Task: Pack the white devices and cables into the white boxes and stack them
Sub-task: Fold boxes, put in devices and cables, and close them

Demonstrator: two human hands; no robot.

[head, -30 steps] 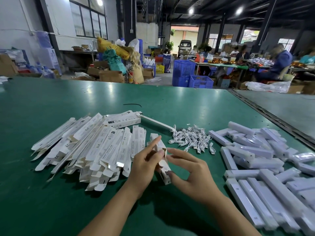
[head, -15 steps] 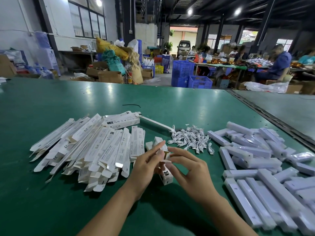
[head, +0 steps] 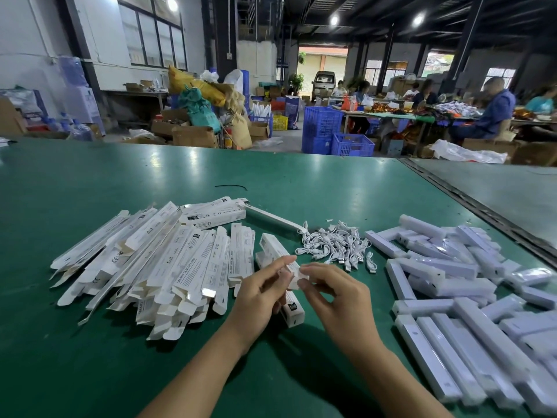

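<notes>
Table: I see a green table (head: pixel 301 182) carrying everything.
Flat boxes: the unfolded flat boxes (head: pixel 168 267) are piled to my left, fanned and overlapping.
Devices: the long white devices (head: pixel 452 297) are heaped at the right, well apart from the cartons.
Cables: the coiled cables (head: pixel 334 245) are in a small heap between the two piles.
Box in hand: one white box (head: pixel 291 310) sits at centre, near end on the table.
Left hand: my left hand (head: pixel 259 297) has its fingers curled round the box.
Right hand: my right hand (head: pixel 334 297) is pinching a flap of the box.
</notes>
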